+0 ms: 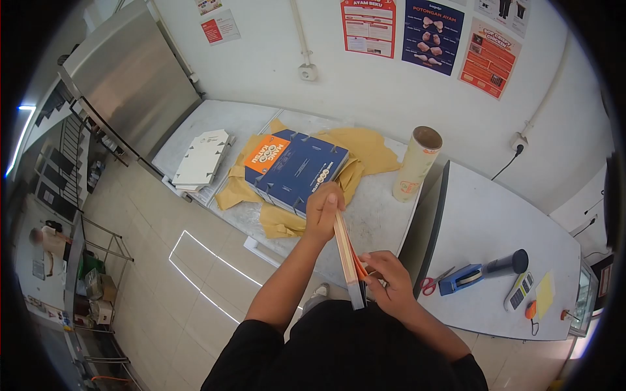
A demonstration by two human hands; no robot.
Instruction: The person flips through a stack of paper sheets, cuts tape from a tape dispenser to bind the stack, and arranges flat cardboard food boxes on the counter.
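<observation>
My left hand point(324, 214) is closed around the upper end of a stack of flat cardboard box blanks point(345, 253). The stack is held up on edge in front of my body, its pale layered edges towards me, with orange and dark blue parts showing. My right hand point(390, 285) is at the lower part of this stack, thumb and fingertips closed on the orange side. Just beyond my left hand, a pile of blue and orange printed box blanks point(297, 171) lies on crumpled brown paper point(365, 146).
White box blanks point(203, 159) and an upright roll of clear film point(417, 163) are on the grey worktop point(257, 225). On the white table at right are red-handled scissors point(429, 285), a blue tape dispenser point(462, 279) and a calculator point(519, 291). A person point(52, 242) stands far left.
</observation>
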